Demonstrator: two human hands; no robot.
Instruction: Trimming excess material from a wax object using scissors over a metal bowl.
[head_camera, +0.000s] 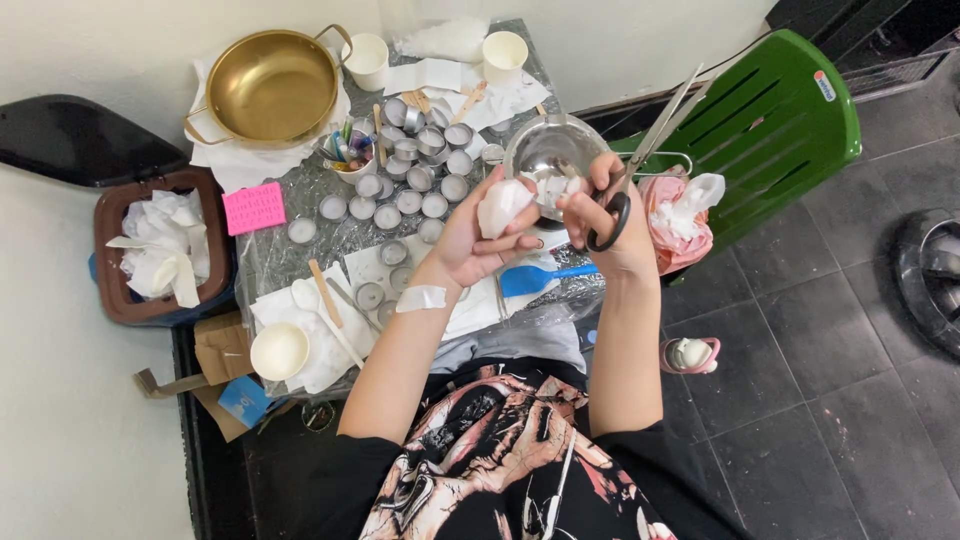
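My left hand (478, 232) is closed around a crumpled white tissue (502, 205), held above the table's right part. My right hand (603, 215) grips a pair of scissors (650, 140) by their black handles, blades pointing up and to the right. Both hands meet just in front of a small steel bowl (552, 150) with white bits inside. A white bandage strip (421, 297) is stuck on my left wrist.
A foil-covered table (270, 260) holds several small tealight cups (410, 185), a brass pot (272, 88), white paper cups (503, 55), a blue spatula (540, 277) and wooden sticks. A brown bin (160, 250) stands left, a green chair (770, 120) right.
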